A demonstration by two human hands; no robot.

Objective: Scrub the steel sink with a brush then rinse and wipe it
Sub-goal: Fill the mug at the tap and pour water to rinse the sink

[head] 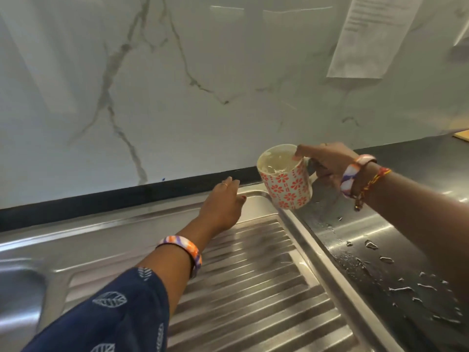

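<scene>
My right hand [327, 162] grips the handle of a white mug [286, 182] with an orange flower pattern. The mug holds water and tilts left over the far corner of the steel sink's ribbed drainboard [253, 288]. My left hand [223, 204] reaches out over the drainboard's far corner, fingers straight against the steel rim, holding nothing. A sliver of the sink basin [17, 288] shows at the left edge. No brush is in view.
A marble-patterned wall [177, 85] rises behind a black strip [101, 201]. To the right lies a steel counter [380, 250] with water drops on it. A paper sheet [368, 36] hangs on the wall at upper right. A yellow board corner [462, 135] shows at far right.
</scene>
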